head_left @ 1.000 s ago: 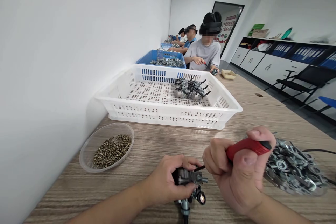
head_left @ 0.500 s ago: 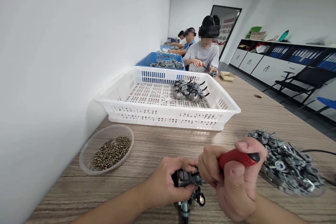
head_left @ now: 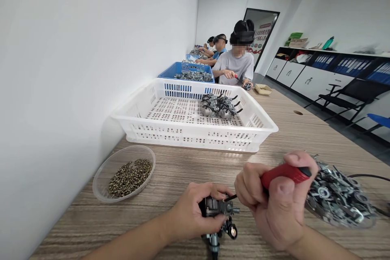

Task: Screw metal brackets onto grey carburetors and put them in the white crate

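Observation:
My left hand [head_left: 199,208] is closed around a dark metal carburetor [head_left: 215,206], holding it just above the tabletop. Its lower end, with a round fitting and a black tip, points toward me. In my right hand [head_left: 277,203] is a screwdriver [head_left: 283,175] with a red and black handle. The dark shaft slants down to the left, and its tip meets the upper side of the carburetor near my left fingertips. Whether a screw sits under the tip is too small to tell.
A clear bowl [head_left: 99,183] of small brass-coloured screws stands at left. Behind is a white crate [head_left: 195,133] with several carburetors. A heap of metal levers [head_left: 338,195] lies at right. Across the table a co-worker [head_left: 233,63] holds a red-handled tool beside a blue crate [head_left: 170,72].
My right hand and the screwdriver have shifted right and slightly back from the carburetor, so more of the shaft shows. My left hand and the carburetor stay in place.

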{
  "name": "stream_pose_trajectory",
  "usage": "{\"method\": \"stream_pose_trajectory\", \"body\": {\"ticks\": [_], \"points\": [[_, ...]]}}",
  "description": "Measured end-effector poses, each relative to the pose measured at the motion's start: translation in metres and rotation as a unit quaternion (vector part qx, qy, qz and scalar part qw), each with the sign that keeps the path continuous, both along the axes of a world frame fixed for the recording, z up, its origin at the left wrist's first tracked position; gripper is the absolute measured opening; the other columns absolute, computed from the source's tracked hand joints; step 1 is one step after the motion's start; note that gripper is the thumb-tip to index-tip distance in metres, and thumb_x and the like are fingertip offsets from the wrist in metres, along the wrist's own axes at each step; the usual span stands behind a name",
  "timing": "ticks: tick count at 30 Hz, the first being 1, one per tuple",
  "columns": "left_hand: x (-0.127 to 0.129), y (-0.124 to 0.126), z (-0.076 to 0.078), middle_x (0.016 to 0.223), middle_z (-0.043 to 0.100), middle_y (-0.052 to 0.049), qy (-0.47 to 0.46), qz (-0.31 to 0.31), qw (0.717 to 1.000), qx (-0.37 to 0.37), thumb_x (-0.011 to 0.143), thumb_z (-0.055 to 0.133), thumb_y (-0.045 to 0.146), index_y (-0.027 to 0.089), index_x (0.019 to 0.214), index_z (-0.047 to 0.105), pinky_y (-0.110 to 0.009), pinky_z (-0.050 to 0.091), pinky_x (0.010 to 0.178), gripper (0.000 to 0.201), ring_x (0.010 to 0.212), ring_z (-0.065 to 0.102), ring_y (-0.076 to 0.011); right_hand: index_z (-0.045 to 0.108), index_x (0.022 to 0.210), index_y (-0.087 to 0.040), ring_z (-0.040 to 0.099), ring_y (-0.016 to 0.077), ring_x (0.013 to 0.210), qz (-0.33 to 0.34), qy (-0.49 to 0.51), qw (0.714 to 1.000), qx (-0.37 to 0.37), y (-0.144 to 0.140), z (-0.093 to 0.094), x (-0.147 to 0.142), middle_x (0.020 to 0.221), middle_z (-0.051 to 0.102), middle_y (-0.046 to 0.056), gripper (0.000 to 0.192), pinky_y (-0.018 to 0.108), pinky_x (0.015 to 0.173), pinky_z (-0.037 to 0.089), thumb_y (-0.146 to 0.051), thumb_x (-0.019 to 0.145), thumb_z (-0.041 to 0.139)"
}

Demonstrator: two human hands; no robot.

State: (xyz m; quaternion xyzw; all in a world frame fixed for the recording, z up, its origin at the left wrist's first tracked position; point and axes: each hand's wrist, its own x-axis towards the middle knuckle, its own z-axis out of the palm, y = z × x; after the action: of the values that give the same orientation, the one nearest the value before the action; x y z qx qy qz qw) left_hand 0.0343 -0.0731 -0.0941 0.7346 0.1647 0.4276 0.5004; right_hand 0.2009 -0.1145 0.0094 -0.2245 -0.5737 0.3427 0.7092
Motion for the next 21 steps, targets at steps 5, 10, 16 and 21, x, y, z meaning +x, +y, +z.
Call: {"method": "stream_pose_trajectory", "body": {"ticks": [5,10,16,21], "points": [[0.0,-0.001,0.001,0.132,0.09,-0.005,0.008,0.004,1.0,0.0,0.08,0.093,0.013,0.025,0.105,0.072,-0.023,0.063,0.093,0.035,0.103,0.089,-0.0187,0.049,0.136,-0.049,0.021,0.0082,0.047,0.034,0.005,0.999,-0.004,0.001,0.0,0.0,0.069,0.032,-0.013,0.012,0.016,0.05,0.03,-0.049,0.125,0.046],[0.002,-0.001,0.004,0.13,0.09,-0.006,-0.003,0.003,1.0,-0.002,0.079,0.092,0.011,0.023,0.102,0.07,-0.022,0.062,0.09,0.034,0.097,0.088,-0.0167,0.049,0.14,-0.048,0.022,0.0093,0.048,0.031,-0.002,0.999,0.025,0.0,-0.007,-0.002,0.07,0.031,-0.012,0.016,0.018,0.049,0.028,-0.045,0.125,0.045],[0.004,-0.003,0.006,0.123,0.092,-0.005,-0.011,0.005,1.0,-0.012,0.078,0.085,0.007,0.022,0.098,0.068,-0.023,0.063,0.09,0.03,0.096,0.088,-0.0172,0.051,0.144,-0.041,0.053,0.0157,0.061,0.036,-0.098,0.988,0.111,0.004,0.0,0.017,0.081,0.054,-0.005,0.027,0.029,0.056,0.049,-0.033,0.119,0.054],[0.002,-0.002,0.005,0.128,0.091,-0.008,-0.001,0.011,1.0,-0.006,0.078,0.088,0.012,0.022,0.103,0.074,-0.026,0.065,0.096,0.031,0.106,0.09,-0.0224,0.064,0.127,-0.026,0.075,0.0293,0.101,-0.02,-0.383,0.915,0.126,-0.001,0.046,0.061,0.112,0.073,0.011,0.031,0.045,0.077,0.066,-0.008,0.103,0.061]]}}
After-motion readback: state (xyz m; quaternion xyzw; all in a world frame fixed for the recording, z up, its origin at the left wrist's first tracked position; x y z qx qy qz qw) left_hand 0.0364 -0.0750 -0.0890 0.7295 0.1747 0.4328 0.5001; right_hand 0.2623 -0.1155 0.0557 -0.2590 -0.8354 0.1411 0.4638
